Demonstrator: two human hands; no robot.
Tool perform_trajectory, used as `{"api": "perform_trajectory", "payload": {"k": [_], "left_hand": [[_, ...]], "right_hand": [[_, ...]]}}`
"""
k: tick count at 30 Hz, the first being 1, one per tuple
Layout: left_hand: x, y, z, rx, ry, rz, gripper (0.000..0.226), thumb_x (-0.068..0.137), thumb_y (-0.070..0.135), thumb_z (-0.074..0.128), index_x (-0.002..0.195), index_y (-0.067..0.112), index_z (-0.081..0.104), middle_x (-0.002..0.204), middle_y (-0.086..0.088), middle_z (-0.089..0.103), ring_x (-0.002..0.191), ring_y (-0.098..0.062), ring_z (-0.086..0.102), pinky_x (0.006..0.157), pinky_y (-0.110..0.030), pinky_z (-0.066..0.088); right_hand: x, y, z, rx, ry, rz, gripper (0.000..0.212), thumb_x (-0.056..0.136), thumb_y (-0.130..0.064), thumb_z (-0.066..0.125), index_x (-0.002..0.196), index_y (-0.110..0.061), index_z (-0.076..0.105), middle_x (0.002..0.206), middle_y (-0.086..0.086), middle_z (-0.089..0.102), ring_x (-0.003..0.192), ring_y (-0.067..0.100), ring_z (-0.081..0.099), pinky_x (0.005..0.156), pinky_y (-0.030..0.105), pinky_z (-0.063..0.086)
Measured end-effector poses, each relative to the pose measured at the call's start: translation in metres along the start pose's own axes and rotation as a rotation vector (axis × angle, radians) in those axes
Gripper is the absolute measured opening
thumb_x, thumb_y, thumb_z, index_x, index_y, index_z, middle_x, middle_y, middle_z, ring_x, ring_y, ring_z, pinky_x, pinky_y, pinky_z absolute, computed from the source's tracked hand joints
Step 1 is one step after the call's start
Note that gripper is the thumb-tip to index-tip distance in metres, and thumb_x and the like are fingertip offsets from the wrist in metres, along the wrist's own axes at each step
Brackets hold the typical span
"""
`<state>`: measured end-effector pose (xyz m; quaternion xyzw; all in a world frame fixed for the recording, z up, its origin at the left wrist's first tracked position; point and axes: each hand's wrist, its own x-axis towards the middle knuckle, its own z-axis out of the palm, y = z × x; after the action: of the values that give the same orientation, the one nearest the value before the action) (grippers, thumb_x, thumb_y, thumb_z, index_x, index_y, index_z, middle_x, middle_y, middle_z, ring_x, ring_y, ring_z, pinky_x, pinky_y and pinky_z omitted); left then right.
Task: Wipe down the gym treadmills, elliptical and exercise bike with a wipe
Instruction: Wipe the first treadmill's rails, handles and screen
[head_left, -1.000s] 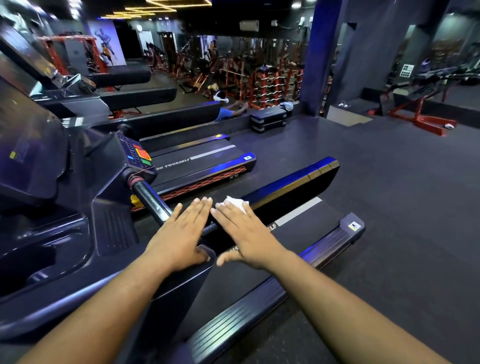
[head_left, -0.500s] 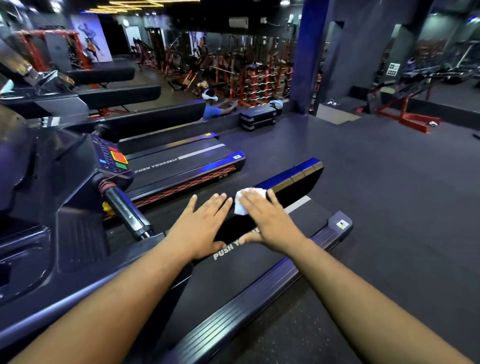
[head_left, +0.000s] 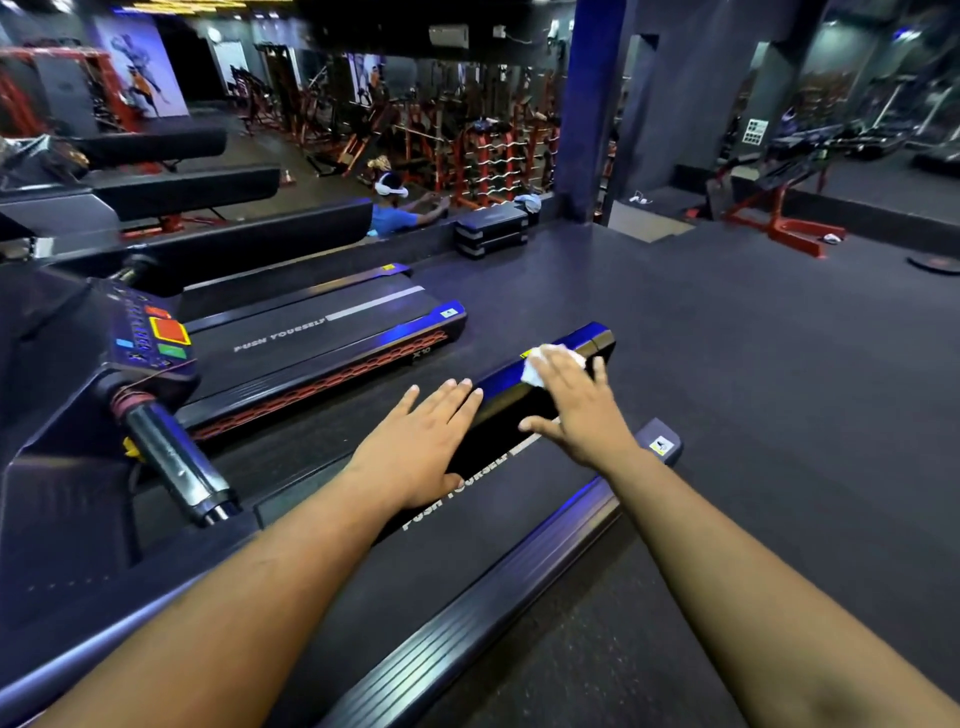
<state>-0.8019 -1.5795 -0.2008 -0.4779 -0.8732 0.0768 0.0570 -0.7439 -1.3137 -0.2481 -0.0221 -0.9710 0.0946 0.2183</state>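
The right hand (head_left: 571, 405) lies flat on the white wipe (head_left: 540, 366), fingers straight, pressing it onto the top of the long dark bar (head_left: 561, 358) that runs away from the camera above the near treadmill's belt (head_left: 519, 509), close to the bar's far end. The left hand (head_left: 421, 441) rests open on the same bar nearer the body, fingers straight and together, holding nothing, well placed to steady things. The wipe peeks out beyond the fingertips, part crumpled, just beside a small yellow label.

To do this stroke well, I'd say keep the palm flat so the whole wipe stays in contact, and carry it right over the rounded far tip, not stopping short. A turn of the wrist would take in the bar's sides, where grip sweat likely gathers. The crumpled edge could roll under the hand, so spreading it first should help.

The console (head_left: 156, 338) with its coloured buttons and the chrome handle (head_left: 176, 467) sit off to the left, and a second treadmill (head_left: 332, 338) lies beyond; whether those have been wiped I cannot tell.
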Motion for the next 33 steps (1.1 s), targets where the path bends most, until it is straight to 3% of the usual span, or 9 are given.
{"api": "perform_trajectory", "payload": {"k": [3, 9, 12, 15, 20, 24, 27, 31, 33], "left_hand": [[0.018, 0.008, 0.002, 0.008, 0.01, 0.008, 0.108, 0.093, 0.056, 0.061, 0.162, 0.017, -0.013, 0.171, -0.002, -0.013, 0.158, -0.018, -0.008, 0.128, -0.049, 0.007], [0.062, 0.025, 0.002, 0.017, 0.022, 0.026, 0.106, 0.094, 0.054, 0.06, 0.162, 0.017, -0.013, 0.171, -0.002, -0.013, 0.158, -0.018, -0.008, 0.128, -0.048, 0.007], [0.081, 0.031, 0.0, 0.021, 0.014, 0.029, 0.106, 0.094, 0.053, 0.06, 0.162, 0.017, -0.014, 0.171, -0.001, -0.013, 0.158, -0.019, -0.008, 0.128, -0.048, 0.008], [0.089, 0.034, 0.0, 0.021, 0.013, 0.019, 0.106, 0.094, 0.049, 0.061, 0.162, 0.018, -0.015, 0.171, -0.001, -0.012, 0.158, -0.019, -0.008, 0.128, -0.048, 0.008], [0.093, 0.034, 0.002, 0.035, 0.006, 0.008, 0.107, 0.094, 0.05, 0.061, 0.161, 0.02, -0.016, 0.171, 0.0, -0.014, 0.158, -0.019, -0.008, 0.128, -0.046, 0.008], [0.094, 0.035, 0.002, 0.03, 0.006, 0.0, 0.108, 0.093, 0.051, 0.062, 0.161, 0.021, -0.016, 0.171, 0.0, -0.014, 0.158, -0.018, -0.007, 0.128, -0.046, 0.009], [0.094, 0.034, 0.001, 0.024, 0.002, 0.003, 0.109, 0.092, 0.05, 0.064, 0.161, 0.021, -0.014, 0.171, 0.0, -0.013, 0.158, -0.018, -0.007, 0.128, -0.045, 0.008], [0.09, 0.034, -0.001, -0.002, 0.012, 0.011, 0.107, 0.092, 0.049, 0.064, 0.162, 0.02, -0.012, 0.171, 0.0, -0.011, 0.158, -0.017, -0.007, 0.128, -0.043, 0.007], [0.087, 0.033, 0.0, 0.007, 0.02, 0.019, 0.107, 0.092, 0.05, 0.063, 0.162, 0.02, -0.012, 0.171, 0.0, -0.012, 0.158, -0.017, -0.008, 0.128, -0.042, 0.007]], "right_hand": [[0.006, 0.024, -0.002, 0.07, 0.014, 0.221, 0.11, 0.077, -0.094, 0.02, 0.16, -0.022, 0.019, 0.169, 0.0, 0.012, 0.156, 0.018, 0.007, 0.12, 0.062, 0.005], [0.01, 0.019, -0.001, 0.011, -0.039, -0.051, 0.112, 0.078, -0.093, 0.02, 0.161, -0.019, 0.02, 0.168, 0.0, 0.019, 0.156, 0.015, 0.006, 0.124, 0.055, 0.0], [0.024, 0.057, -0.002, 0.05, 0.036, 0.129, 0.108, 0.08, -0.091, 0.022, 0.16, -0.02, 0.022, 0.167, 0.001, 0.022, 0.156, 0.019, 0.011, 0.123, 0.06, 0.009], [0.032, 0.073, 0.002, 0.456, 0.115, 0.407, 0.115, 0.076, -0.094, 0.029, 0.16, -0.017, 0.022, 0.167, 0.003, 0.02, 0.153, 0.02, 0.02, 0.123, 0.052, 0.02], [0.031, 0.059, 0.016, 0.846, 0.304, 0.54, 0.114, 0.077, -0.092, 0.038, 0.159, -0.014, 0.028, 0.165, 0.002, 0.024, 0.151, 0.01, 0.023, 0.122, 0.027, 0.021], [0.012, 0.026, 0.049, 1.057, 0.444, 0.696, 0.086, 0.091, -0.074, 0.046, 0.156, -0.021, 0.03, 0.16, 0.01, 0.031, 0.141, 0.01, 0.035, 0.123, 0.036, 0.024], [-0.008, -0.027, 0.078, 1.039, 0.398, 0.523, 0.085, 0.092, -0.076, 0.043, 0.155, -0.049, -0.007, 0.169, -0.011, -0.015, 0.157, 0.015, 0.002, 0.127, 0.048, 0.015], [-0.012, -0.023, 0.079, 0.719, 0.318, 0.4, 0.113, 0.086, -0.086, 0.03, 0.161, -0.005, 0.009, 0.168, 0.006, -0.019, 0.155, 0.017, -0.019, 0.126, 0.055, 0.006], [-0.001, 0.004, 0.057, 0.531, 0.295, 0.38, 0.112, 0.084, -0.088, 0.027, 0.16, -0.006, 0.016, 0.17, 0.008, -0.01, 0.156, 0.02, -0.015, 0.125, 0.056, 0.005]]}}
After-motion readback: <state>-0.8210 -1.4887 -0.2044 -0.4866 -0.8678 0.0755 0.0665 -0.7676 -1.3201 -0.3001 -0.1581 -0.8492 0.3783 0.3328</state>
